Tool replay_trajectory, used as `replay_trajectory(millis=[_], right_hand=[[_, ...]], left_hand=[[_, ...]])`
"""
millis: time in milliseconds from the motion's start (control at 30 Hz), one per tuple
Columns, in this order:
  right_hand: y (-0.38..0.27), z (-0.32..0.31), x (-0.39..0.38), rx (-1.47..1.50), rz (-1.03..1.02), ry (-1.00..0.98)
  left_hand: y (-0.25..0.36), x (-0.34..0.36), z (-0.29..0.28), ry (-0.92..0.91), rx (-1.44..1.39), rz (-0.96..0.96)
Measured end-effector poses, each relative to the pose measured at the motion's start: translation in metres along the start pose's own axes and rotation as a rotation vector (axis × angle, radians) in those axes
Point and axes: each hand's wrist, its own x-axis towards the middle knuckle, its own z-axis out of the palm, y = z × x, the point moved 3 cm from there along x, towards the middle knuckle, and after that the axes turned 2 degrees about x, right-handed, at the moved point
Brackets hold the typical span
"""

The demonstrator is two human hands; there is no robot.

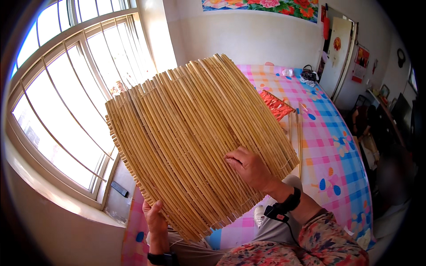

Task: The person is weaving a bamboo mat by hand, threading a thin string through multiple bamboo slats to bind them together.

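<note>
A large mat of straight, pale yellow reed sticks [186, 124], bound side by side with thin threads, fills the middle, held up at a slant. My left hand [153, 217] grips its lower left edge, thumb on the face. My right hand [248, 170] is closed in a pinch against the face, right of the middle; what the fingertips hold is too small to make out. A fine pale thread hangs below that hand. Behind the mat's right edge lie a red patterned piece [277, 104] and some long thin sticks [300, 142].
My legs rest on a checked, flowered bed cover [333, 155]. A dark remote [120, 189] lies on the sill under the barred window at left. A black bag [309, 74] is at the bed's far end. Beyond the bed at right, a person [361, 119] is near a cluttered shelf.
</note>
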Motion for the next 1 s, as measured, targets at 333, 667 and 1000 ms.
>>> replay_trajectory(millis=[333, 667, 1000], right_hand=[[0.004, -0.001, 0.02, -0.076, -0.058, -0.025], [0.018, 0.009, 0.027, -0.048, -0.015, -0.058], [0.002, -0.02, -0.036, -0.111, -0.146, -0.148]], left_hand=[[-0.001, 0.001, -0.001, -0.013, -0.015, 0.017], [-0.002, 0.001, -0.001, -0.028, 0.033, 0.026], [-0.004, 0.007, -0.009, 0.071, -0.006, 0.069]])
